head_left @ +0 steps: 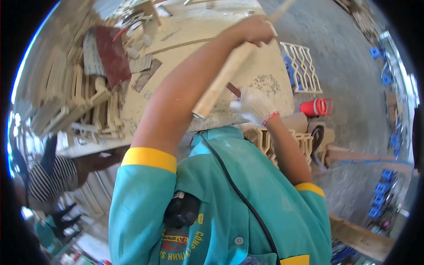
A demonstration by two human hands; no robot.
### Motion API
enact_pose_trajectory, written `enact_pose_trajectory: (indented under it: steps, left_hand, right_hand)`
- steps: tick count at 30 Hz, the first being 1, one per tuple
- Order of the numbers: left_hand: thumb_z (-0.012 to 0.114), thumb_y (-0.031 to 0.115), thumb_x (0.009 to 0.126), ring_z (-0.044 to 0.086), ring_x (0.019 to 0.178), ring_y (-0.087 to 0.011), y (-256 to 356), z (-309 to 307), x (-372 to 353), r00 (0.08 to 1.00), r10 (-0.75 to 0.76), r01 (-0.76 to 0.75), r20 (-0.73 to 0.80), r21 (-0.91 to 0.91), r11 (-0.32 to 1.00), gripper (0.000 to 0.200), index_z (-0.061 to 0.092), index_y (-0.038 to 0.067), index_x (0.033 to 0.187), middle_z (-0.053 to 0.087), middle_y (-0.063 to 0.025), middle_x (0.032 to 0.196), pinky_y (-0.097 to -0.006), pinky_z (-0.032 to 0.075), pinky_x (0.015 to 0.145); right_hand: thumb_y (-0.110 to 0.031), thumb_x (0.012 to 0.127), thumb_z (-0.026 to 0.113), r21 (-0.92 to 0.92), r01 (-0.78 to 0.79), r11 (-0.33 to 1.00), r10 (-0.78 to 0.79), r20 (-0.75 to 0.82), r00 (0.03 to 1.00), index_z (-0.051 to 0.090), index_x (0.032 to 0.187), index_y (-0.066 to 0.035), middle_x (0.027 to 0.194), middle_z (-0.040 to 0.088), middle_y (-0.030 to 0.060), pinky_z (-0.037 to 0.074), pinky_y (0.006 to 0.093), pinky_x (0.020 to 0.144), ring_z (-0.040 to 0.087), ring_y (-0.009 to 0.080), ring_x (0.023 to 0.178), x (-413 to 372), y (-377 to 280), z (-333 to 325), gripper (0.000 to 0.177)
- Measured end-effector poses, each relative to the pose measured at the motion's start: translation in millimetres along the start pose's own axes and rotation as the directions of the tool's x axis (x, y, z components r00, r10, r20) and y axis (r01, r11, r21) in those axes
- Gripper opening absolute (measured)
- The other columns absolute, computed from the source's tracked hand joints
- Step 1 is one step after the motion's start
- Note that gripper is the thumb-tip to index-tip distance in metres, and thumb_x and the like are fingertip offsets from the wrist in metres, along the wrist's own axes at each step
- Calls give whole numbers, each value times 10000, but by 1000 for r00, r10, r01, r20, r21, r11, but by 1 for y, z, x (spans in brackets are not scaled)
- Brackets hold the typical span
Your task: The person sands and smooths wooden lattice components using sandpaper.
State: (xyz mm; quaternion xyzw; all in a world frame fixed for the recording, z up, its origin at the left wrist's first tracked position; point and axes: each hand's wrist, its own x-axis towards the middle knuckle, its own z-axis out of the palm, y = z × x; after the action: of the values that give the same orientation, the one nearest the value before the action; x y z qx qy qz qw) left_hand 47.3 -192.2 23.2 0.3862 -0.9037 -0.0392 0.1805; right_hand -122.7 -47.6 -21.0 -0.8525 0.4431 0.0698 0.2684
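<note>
My bare left hand point(255, 32) reaches across the table and is closed around a pale wooden bar point(225, 79). The bar slants, its near end low and close to my body, its far end beyond my fist. In a white knit glove, my right hand point(252, 105) is closed near the table's front edge. A narrow reddish-brown strip point(234, 90), which looks like sandpaper, sticks out from its fingers. Part of the strip is hidden by the glove.
Stacked wooden frames point(66, 92) crowd the left, beside a dark red sheet point(108, 55) on the worktable point(185, 62). Right of the table are a white lattice panel point(304, 68) and a red jug point(316, 107). Another person in a striped top point(51, 179) is at left.
</note>
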Motion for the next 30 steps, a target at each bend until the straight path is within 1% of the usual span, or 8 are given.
enact_pose_trajectory:
  steps: [2,3,4,7,13,19,28,30]
  left_hand:
    - [625,179,784,686,896,-205,-63,52,14,965,201,-167,-171,197,966,191,737,32,835,721,-92,791,-334,501,863]
    - [616,187,803,682,932,-188,-40,25,3,983,-176,160,-57,-213,964,205,737,24,833,724,-83,791,-329,499,862]
    - [608,195,821,679,967,-171,-21,-6,-13,856,-476,506,200,-507,698,222,738,16,831,727,-75,791,-324,497,860]
    - [583,200,773,706,846,-262,-83,10,-40,1000,4,0,25,-161,987,226,762,70,816,747,-100,995,-361,534,760]
    - [569,194,771,708,848,-258,-68,1,-33,997,66,-63,37,-78,995,249,770,67,846,749,-100,974,-356,538,762]
    - [551,174,855,716,765,-235,-66,7,-32,993,-116,119,25,-127,985,270,762,72,987,743,-103,813,-345,546,737]
    - [597,193,865,716,736,-198,-58,7,-26,999,27,-29,-27,-62,998,220,761,46,853,727,-115,764,-350,550,700]
    - [615,197,869,709,718,-212,-41,3,-26,992,-120,123,26,-116,986,213,753,44,815,720,-109,744,-347,545,690]
  right_hand:
    - [-295,810,634,-6,19,1000,-20,-57,998,657,945,14,775,671,237,531,461,680,677,393,725,-13,-8,-13,338]
    - [-284,816,634,2,40,999,-40,-67,997,649,949,10,764,671,230,533,462,680,680,389,732,-21,-14,-18,323]
    - [-273,821,633,5,67,998,-66,-73,995,640,954,7,754,670,223,535,463,679,682,385,739,-26,-18,-18,309]
    - [-233,836,626,-97,60,993,-76,-173,982,618,949,-7,738,670,203,539,471,683,687,371,754,-26,-27,-1,252]
    - [-219,854,594,-61,84,995,-93,-164,982,617,980,-4,771,680,212,535,496,684,687,377,768,-25,-35,5,250]
    - [-227,838,549,-113,138,984,-148,-90,985,661,905,0,809,685,238,536,501,677,685,388,775,-4,-18,-7,262]
    - [-295,789,583,-48,115,992,-116,-12,993,701,839,9,748,667,234,540,491,680,668,406,696,-8,-24,-12,330]
    - [-305,800,580,-55,202,978,-205,-73,976,698,877,15,792,677,237,539,494,724,673,407,733,12,-2,-7,350]
